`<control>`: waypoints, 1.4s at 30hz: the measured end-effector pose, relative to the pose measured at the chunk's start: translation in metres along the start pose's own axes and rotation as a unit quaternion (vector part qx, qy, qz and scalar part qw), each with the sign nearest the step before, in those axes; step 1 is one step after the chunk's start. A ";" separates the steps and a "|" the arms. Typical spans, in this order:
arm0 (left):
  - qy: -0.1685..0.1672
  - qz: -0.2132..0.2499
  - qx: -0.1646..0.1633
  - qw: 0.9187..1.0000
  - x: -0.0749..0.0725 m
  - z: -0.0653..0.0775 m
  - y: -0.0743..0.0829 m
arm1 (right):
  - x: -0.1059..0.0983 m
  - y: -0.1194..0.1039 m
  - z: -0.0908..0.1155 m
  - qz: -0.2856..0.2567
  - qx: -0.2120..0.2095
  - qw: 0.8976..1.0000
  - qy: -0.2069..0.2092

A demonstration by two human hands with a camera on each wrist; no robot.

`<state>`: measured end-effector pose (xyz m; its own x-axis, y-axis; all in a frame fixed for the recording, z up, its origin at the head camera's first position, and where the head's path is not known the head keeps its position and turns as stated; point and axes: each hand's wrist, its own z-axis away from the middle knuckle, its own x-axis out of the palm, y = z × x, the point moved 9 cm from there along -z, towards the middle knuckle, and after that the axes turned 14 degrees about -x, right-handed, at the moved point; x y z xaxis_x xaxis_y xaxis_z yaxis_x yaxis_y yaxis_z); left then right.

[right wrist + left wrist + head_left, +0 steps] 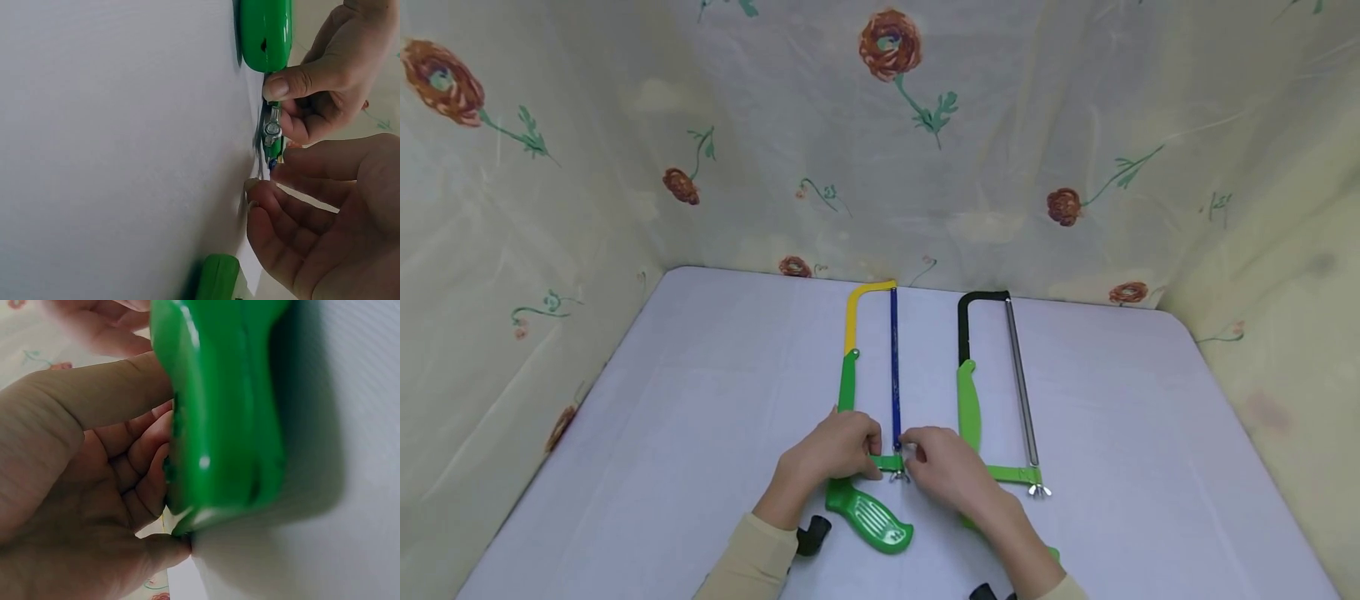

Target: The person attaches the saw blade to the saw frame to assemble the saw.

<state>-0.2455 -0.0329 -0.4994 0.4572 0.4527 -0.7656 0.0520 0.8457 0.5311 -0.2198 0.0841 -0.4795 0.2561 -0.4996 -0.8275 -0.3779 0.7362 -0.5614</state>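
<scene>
A hacksaw with a yellow-and-green frame (847,383) lies on the white table, its blue blade (895,367) running along the right side. My left hand (838,446) grips the green lower arm of this frame, just above the ribbed green handle (876,523). At the blade's lower end, the fingertips of my right hand (951,471) pinch the blade beside the wing nut (899,477). The right wrist view shows the left thumb pressed on the green arm next to the wing nut (273,128). Close in the left wrist view, the green handle (219,412) hides part of the left fingers.
A second hacksaw, with a black and light-green frame (968,408) and a grey blade (1021,379), lies to the right, partly under my right forearm. Its wing nut (1039,492) shows beyond the wrist. Flowered curtains (1000,167) hang behind and beside the table (715,358).
</scene>
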 end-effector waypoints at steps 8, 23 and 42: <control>-0.003 0.009 0.002 1.000 0.001 -0.001 -0.001 | 0.004 -0.002 0.004 0.001 0.001 1.000 -0.015; 0.003 0.004 0.014 1.000 -0.001 -0.001 0.001 | 0.010 -0.006 0.005 -0.014 -0.009 0.999 -0.041; 0.012 -0.018 0.032 0.999 -0.002 0.001 0.004 | 0.011 0.000 0.007 -0.057 -0.012 0.998 -0.032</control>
<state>-0.2452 -0.0305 -0.4956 0.4325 0.4292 -0.7930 0.1252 0.8423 0.5242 -0.2106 0.0814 -0.4887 0.3541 -0.5494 -0.7568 -0.3633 0.6649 -0.6527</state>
